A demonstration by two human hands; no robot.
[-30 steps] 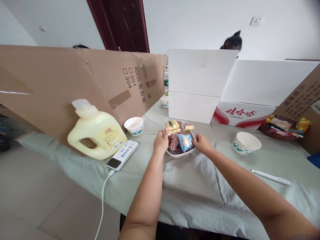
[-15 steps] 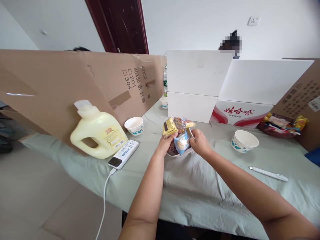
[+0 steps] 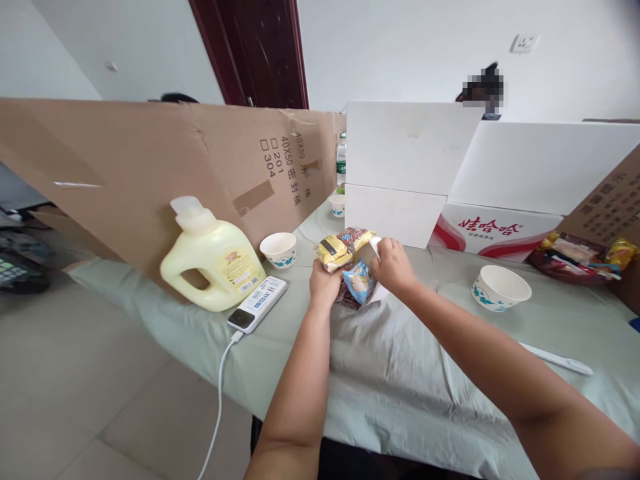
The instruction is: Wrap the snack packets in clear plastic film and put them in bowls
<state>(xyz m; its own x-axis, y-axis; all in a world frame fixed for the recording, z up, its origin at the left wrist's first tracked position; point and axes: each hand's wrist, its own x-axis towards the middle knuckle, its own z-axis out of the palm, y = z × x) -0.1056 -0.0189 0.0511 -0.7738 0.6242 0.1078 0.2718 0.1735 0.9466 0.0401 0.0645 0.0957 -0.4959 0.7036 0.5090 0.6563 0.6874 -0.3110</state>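
Observation:
My left hand (image 3: 324, 283) is closed around a bunch of wrapped snacks near the middle of the table. Among them are a yellow packet (image 3: 334, 253), a light-blue packet (image 3: 359, 283) and a brown wrapper at the top. My right hand (image 3: 393, 265) pinches the edge of a white container (image 3: 369, 253), which is tilted up against the packets. Most of that container is hidden behind the hand and the snacks. To the right stands a white paper bowl (image 3: 501, 288) with a blue leaf print, apart from both hands.
On the left are a pale-yellow jug (image 3: 215, 267), a white power bank (image 3: 257, 305) with a cable and another paper bowl (image 3: 279, 250). White boxes (image 3: 395, 213) and a cardboard panel (image 3: 265, 167) border the back. A white-handled tool (image 3: 560, 360) and a snack basket (image 3: 570, 267) lie right.
My right hand has raised and tilted the white container's edge, so more of its pale surface shows. My left hand still grips the packets. The view has shifted slightly to the left.

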